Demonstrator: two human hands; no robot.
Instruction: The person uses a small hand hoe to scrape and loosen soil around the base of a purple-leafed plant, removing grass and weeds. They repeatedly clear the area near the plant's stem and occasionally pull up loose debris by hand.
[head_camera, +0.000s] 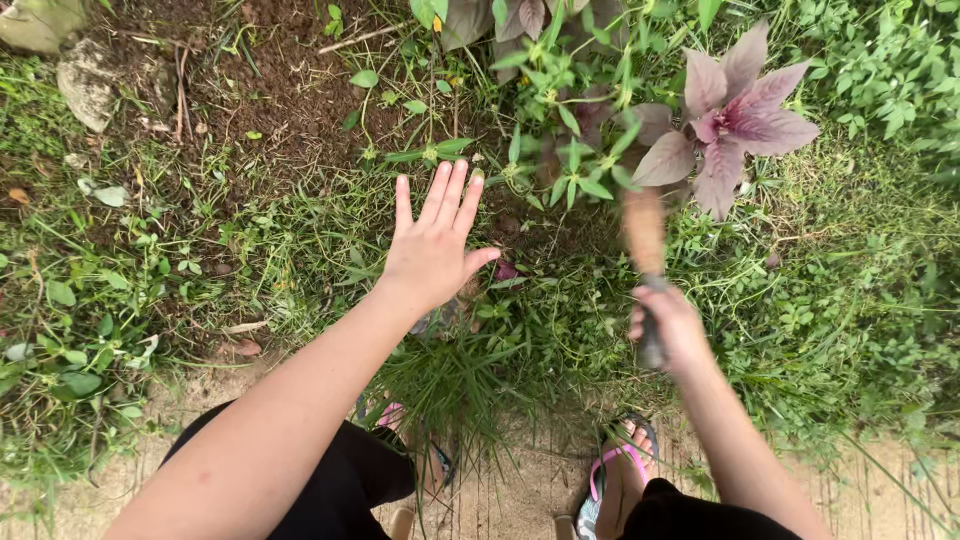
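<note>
My left hand (432, 243) is stretched out flat over the grass, fingers apart, holding nothing, reaching toward the green stems below a leafy plant (560, 130). My right hand (672, 327) grips the dark handle of a hand trowel (645, 240). Its soil-brown blade is blurred and points up toward the base of a purple-leaved plant (728, 115). A thick tuft of grass (450, 375) grows just under my left wrist.
Bare dark soil (270, 90) lies at the upper left with pale stones (85, 85). Grass and weeds cover the ground on both sides. My feet in pink-strapped sandals (620, 465) stand on a concrete strip (520, 490) at the bottom.
</note>
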